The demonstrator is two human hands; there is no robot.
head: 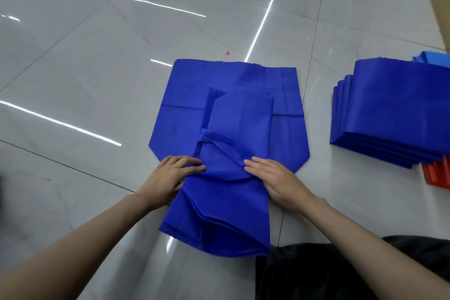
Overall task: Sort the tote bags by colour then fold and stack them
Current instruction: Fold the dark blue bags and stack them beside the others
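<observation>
- Head view: blue tote bag [239,119], long axis running away from me.
- Left hand [175,174], right hand [271,176]: flat, pressing it.
- Folded stack [389,109]: nearer my right hand.

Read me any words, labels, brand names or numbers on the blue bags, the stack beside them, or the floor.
No readable text anywhere.
The blue tote bag under the left hand and right hand: plain, no print.
The stack of folded blue bags: no label visible.
The tiled floor: only light reflections.
</observation>
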